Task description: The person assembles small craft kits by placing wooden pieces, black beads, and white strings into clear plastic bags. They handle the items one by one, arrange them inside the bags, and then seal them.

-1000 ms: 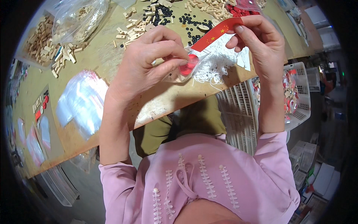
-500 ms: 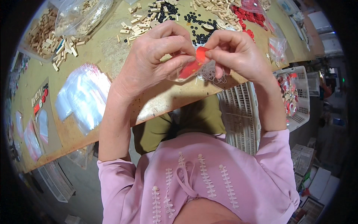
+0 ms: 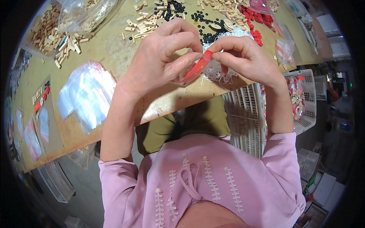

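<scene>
Above the table's near edge, my left hand [image 3: 161,59] and my right hand [image 3: 245,59] are both closed in a pinch on a small clear plastic bag [image 3: 197,71]. Inside the bag shows a red strip with yellow marks; its other contents, if any, are hidden by my left fingers. My right thumb and forefinger grip the bag's upper right end, and my left fingers hold its left side. Behind and below my right fingers lies a tangled heap of white string [image 3: 218,74].
Flat clear bags [image 3: 89,98] are stacked at left. Wooden pieces [image 3: 146,22], black beads [image 3: 205,19] and red discs [image 3: 258,36] lie loose across the table's far side. A bin of wooden blocks [image 3: 43,32] stands far left. White crates [image 3: 247,114] sit below the edge at right.
The red strip was bent over at my right fingertips and now lies longer and straighter along the bag. My right hand has shifted slightly down and right; both hands still pinch.
</scene>
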`<state>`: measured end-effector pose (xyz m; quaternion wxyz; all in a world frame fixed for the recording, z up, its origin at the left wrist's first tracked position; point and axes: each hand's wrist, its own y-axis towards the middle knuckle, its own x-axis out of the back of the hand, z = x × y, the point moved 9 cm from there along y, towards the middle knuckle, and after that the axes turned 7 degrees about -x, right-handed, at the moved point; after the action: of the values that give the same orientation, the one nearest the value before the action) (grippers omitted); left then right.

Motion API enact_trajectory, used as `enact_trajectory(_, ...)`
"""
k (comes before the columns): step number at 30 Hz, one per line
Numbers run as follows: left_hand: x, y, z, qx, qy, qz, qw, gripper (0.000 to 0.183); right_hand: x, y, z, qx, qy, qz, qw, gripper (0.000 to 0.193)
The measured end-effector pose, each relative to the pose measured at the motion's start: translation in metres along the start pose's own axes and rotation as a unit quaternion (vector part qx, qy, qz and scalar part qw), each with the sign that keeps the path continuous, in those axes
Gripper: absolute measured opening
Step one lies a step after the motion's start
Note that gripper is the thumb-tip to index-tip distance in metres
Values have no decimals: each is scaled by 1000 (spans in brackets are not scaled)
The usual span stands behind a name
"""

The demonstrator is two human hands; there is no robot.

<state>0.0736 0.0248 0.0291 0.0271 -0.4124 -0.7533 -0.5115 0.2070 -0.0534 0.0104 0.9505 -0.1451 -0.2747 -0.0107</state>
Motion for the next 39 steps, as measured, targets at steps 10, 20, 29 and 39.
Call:
enact_trajectory(10,2,1,-1,-1,-38,-17,999,11,-8,-5,20,125,-116,-126,977,20)
enact_trajectory(20,-14,-13,20,172,-256,-28,951,24,-9,2,8,-2,44,35,998,17)
enact_trajectory(29,-47,-31,32,299,-313,88,897,43,12,-7,10,47,166,-12,985,16)
enact_trajectory(39,-20,-33,68,312,-323,-36,893,18,15,-102,-8,95,-1,-152,984,10)
